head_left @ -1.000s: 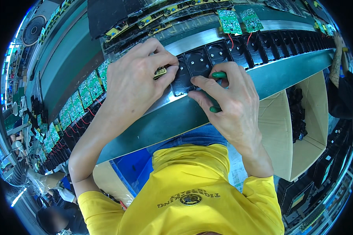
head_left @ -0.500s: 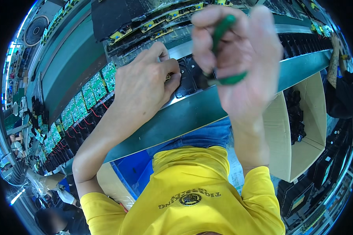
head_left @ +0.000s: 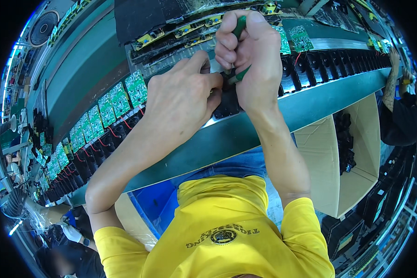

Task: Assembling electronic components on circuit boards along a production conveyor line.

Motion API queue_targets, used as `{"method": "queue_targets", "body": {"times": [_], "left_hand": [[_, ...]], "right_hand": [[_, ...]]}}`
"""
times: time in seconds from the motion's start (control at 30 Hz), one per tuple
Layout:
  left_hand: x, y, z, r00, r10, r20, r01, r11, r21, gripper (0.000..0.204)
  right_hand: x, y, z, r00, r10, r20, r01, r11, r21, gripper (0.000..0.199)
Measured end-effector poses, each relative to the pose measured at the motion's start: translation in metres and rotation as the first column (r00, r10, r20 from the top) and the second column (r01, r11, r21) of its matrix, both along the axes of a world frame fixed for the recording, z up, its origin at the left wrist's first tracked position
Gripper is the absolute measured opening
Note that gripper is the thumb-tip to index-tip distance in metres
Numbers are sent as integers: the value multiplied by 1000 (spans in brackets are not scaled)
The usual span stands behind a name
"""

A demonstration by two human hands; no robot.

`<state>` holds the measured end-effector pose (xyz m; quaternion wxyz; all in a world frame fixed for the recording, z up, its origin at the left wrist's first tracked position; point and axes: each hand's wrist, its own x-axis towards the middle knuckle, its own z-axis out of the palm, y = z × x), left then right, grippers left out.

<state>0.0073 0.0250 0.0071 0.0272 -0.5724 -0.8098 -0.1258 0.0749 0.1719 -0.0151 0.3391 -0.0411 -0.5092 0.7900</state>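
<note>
My right hand [head_left: 255, 60] is closed round a pair of green-handled pliers [head_left: 240, 27]. The tool's jaws point down and left, close to the fingertips of my left hand [head_left: 183, 95]. My left hand is bent over a black plastic casing [head_left: 227, 105] in the row on the bench, its thumb and fingers pinched together. What sits between those fingers is mostly hidden; only a small yellowish bit shows. Left of my wrist, green circuit boards [head_left: 120, 99] with red wires lie along the row of casings.
Black casings [head_left: 319, 67] continue rightward along the green bench edge [head_left: 306, 106]. Stacked boards with yellow parts [head_left: 185, 31] lie behind my hands. An open cardboard box [head_left: 317, 162] with black pieces stands right of me, a blue bin [head_left: 157, 204] below. Co-workers' arms [head_left: 390, 92] show at far right.
My right hand has swung left and down with the pliers, bringing the jaws to my left fingertips. My left hand has shifted slightly right. Boards on the right have come into view.
</note>
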Motion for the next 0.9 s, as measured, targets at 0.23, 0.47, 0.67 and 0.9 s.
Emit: {"method": "queue_targets", "body": {"times": [0.23, 0.47, 0.67, 0.9], "left_hand": [[0, 3, 3, 1000, -18, -16, 18, 1000, -21, 11], [-22, 17, 46, 986, -111, 128, 151, 917, -368, 14], [-40, 40, 35, 999, -30, -14, 31, 999, 33, 32], [-6, -13, -2, 992, -124, 17, 121, 985, 120, 42]], "right_hand": [[8, -6, 4, 997, -77, -12, 78, 985, 152, 30], [93, -18, 28, 945, -327, 21, 203, 636, 744, 17], [117, -14, -9, 806, -586, 79, -153, -78, 985, 31], [133, 25, 10, 653, -757, 36, 59, 99, 993, 29]]}}
